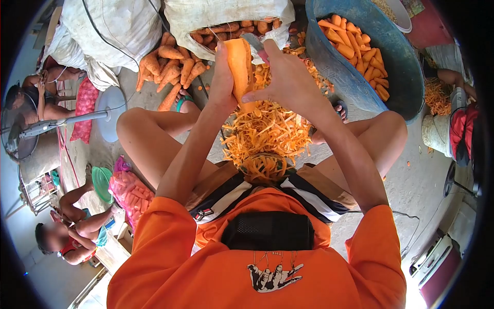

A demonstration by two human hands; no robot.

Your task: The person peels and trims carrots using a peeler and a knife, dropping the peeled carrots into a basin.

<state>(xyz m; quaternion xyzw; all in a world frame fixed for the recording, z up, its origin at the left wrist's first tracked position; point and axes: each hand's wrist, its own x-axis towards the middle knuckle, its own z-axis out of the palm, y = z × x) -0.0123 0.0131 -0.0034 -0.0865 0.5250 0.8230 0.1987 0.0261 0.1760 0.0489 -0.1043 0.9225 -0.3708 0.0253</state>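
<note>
My left hand (223, 77) is closed around a large, thick carrot (237, 64), peeled to bright orange and held upright above the floor. In my right hand (290, 74) is a peeler (253, 44), its greyish end against the top of the carrot and part of its reddish handle showing. The thumb of that hand reaches toward the carrot's lower end. Under both hands, between my legs, lies a heap of carrot peelings (267, 134).
Unpeeled carrots (167, 67) lie at the mouth of a white sack (226, 13) ahead. To the right, a blue tub (396, 67) holds peeled carrots (360, 51). A fan (23, 123) and a seated person (77, 226) are on the left.
</note>
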